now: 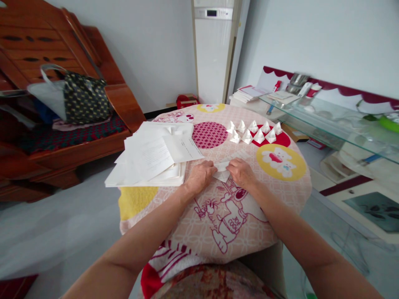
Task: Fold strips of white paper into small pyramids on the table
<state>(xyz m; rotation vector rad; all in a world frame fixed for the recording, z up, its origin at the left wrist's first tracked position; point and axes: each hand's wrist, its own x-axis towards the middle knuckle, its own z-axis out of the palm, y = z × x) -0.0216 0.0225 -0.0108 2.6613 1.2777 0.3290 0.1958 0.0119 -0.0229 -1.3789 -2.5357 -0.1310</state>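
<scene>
Between my two hands a partly folded sheet of white paper (222, 176) lies on the round table, its lower part forming a downward point. My left hand (202, 176) grips its left end with the fingers curled in. At the right end, my right hand (241, 171) pinches the same paper with closed fingers. Beyond my right hand stand several small folded paper pyramids (259, 136) in two rows. A large stack of white paper sheets (146, 155), some printed, sits just left of my left hand, its top sheets askew.
A patterned cloth (199, 232) covers the round table. To the right is a glass shelf (330, 118) with papers (249, 93) and a red cup (313, 90). A wooden bench (115, 104) on the left holds a dotted bag (85, 99). A tall white air conditioner (213, 54) stands behind.
</scene>
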